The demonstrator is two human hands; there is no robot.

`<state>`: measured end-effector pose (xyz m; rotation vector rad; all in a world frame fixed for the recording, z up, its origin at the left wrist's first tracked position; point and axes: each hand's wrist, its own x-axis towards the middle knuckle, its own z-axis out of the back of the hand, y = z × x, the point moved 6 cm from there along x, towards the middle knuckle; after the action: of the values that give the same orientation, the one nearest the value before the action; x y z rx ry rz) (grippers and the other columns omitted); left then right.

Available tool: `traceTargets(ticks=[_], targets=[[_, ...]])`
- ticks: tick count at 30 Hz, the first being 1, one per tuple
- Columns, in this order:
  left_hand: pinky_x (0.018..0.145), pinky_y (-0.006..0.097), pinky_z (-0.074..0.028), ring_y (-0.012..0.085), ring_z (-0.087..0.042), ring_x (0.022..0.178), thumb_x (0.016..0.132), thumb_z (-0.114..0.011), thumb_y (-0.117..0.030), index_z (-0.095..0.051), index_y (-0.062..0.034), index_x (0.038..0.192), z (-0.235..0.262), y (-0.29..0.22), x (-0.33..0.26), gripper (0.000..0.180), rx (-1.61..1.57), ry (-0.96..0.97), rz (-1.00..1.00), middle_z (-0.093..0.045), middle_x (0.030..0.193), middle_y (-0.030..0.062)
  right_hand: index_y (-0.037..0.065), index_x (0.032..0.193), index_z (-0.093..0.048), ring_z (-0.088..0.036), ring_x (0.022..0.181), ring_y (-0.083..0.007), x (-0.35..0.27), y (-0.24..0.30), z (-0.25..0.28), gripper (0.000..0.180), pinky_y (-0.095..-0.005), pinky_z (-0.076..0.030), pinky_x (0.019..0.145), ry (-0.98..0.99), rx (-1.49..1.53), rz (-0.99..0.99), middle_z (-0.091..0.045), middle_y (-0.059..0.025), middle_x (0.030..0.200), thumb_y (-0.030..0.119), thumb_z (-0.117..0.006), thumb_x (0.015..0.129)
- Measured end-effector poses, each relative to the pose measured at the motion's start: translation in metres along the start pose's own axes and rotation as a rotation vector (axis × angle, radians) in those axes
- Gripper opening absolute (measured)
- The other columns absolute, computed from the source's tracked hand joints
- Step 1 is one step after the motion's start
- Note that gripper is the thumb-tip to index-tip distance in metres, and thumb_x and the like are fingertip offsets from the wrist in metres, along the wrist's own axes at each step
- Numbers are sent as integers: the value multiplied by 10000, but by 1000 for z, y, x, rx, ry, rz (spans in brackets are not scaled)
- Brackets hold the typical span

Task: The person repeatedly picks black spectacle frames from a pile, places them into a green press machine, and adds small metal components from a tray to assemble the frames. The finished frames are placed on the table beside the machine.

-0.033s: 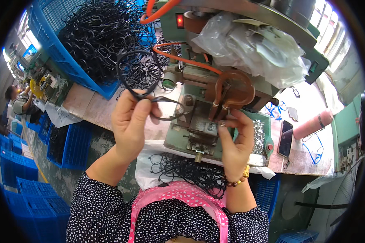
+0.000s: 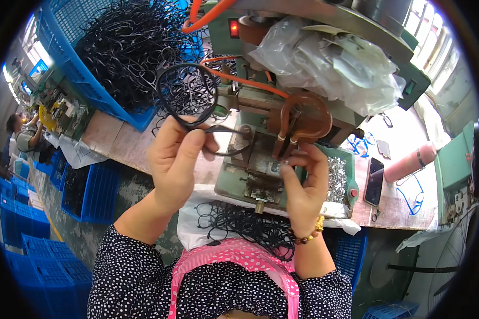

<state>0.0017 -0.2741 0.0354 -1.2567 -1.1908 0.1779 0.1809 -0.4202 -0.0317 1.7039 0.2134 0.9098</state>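
Observation:
My left hand point(image 2: 173, 159) pinches a black looped strip point(image 2: 201, 122) between thumb and fingers. One large loop of it stands above the hand, and a thinner part curves right toward the machine. My right hand point(image 2: 307, 186) has its thumb and fingers closed at the small metal block point(image 2: 263, 162) of the bench machine. What lies between those fingertips is too small to make out. Just above them hangs a brown copper-coloured coil point(image 2: 326, 125), its two legs pointing down at the block. More black strips point(image 2: 245, 226) lie on white sheeting at my lap.
A blue crate point(image 2: 72, 72) heaped with black strips point(image 2: 127, 53) stands at the far left. Plastic bags point(image 2: 330, 64) cover the machine's upper part. To the right are a tray of metal bits point(image 2: 336, 181), a phone point(image 2: 374, 182), a pink bottle point(image 2: 410, 162) and blue frames point(image 2: 411, 199).
My right hand has shifted slightly left at the block. The black loop in my left hand has moved a little to the right. My left hand keeps its grip.

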Motion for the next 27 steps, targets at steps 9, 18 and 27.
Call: traceTargets(ticks=[9,18,27], targets=[[701,242,-500,111,-629,794,1004,-564,-96,-590,21,1106,-15,10,19,157,-29,-24,-2,-696,897,82,-44,1363,-395,-578,940,-130,6,-3,-17,575,-261,-479,854,37,226,-87,-617,-70,1005,-78,-659,854],[621,377,-495,336,-617,716,801,-724,-10,-664,22,977,-66,2,-17,189,441,411,-253,-635,859,169,-28,1293,-509,-595,1002,-156,2,6,17,420,-298,-456,939,38,-78,15,-638,-87,1055,-41,-629,890],[601,395,-485,351,-609,706,800,-722,-24,-642,24,962,-76,13,-8,187,508,433,-267,-617,835,162,-28,1200,-593,-614,1011,-147,-2,8,84,254,-280,-466,929,-212,-129,65,-649,-91,1067,-49,-580,947]])
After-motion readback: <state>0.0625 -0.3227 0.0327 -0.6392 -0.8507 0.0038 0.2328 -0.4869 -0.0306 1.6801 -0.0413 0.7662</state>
